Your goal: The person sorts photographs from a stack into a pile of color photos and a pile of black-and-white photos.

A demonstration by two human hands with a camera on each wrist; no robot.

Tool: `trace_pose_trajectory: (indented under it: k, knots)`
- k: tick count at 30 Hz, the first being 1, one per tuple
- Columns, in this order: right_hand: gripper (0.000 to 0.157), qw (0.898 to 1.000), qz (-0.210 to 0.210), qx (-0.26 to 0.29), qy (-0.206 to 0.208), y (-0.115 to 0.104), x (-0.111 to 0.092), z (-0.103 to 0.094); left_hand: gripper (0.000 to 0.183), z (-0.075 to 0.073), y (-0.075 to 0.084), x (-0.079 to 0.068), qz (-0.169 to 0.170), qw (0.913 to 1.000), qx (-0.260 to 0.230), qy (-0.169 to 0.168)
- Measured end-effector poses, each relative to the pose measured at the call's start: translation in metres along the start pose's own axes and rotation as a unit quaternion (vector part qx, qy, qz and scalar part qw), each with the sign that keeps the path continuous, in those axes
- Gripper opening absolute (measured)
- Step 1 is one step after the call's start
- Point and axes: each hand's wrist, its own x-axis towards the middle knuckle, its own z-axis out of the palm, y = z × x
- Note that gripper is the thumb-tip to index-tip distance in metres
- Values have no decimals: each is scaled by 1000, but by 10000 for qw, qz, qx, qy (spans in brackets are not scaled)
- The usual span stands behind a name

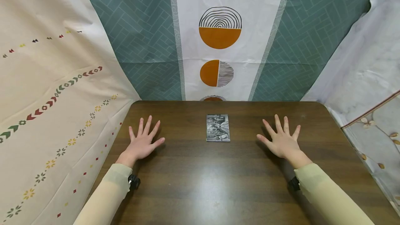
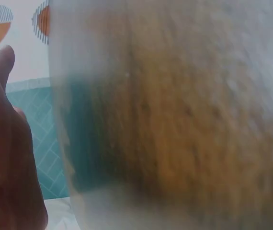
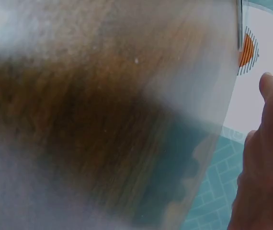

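A small rectangular piece with a black-and-white printed picture (image 1: 218,127) lies flat near the far edge of the brown table; whether it is a card, booklet or puzzle cannot be told. To its left is my left hand (image 1: 142,145), palm down with fingers spread. My right hand (image 1: 282,144) mirrors it on the other side, fingers also apart. Neither hand touches the printed piece, and both hold nothing. Whether the palms rest on the wood or hover just over it is unclear. Each wrist view shows part of its hand, the left (image 2: 7,143) and the right (image 3: 266,158), at the frame's side.
The dark wooden tabletop (image 1: 200,176) reflects light at its front middle. Behind it hangs a teal and white cloth (image 1: 150,44) with orange half-circles. A cream patterned cloth (image 1: 62,89) borders the left, a pale floral one (image 1: 368,65) the right. Both wrists carry black devices (image 1: 133,182).
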Motion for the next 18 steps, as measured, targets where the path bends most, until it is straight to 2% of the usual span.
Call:
trace_pose_trajectory:
  k: [3,6,10,15,18]
  knots:
    - [88,9998,-99,159,-108,-1,1,0,90,1,1,2,18,9999,-114,56]
    - [84,9990,-230,342,-159,-3,2,0,89,2,4,5,60,9989,-428,154]
    - [75,9974,-437,570,74,-6,3,-1,87,1,12,7,139,9948,-919,415]
    - [63,9905,-646,1086,546,-15,7,-5,81,0,27,13,207,9840,-1578,804]
    - [58,9825,-679,1571,732,-24,11,-7,73,1,38,17,233,9725,-2074,1035]
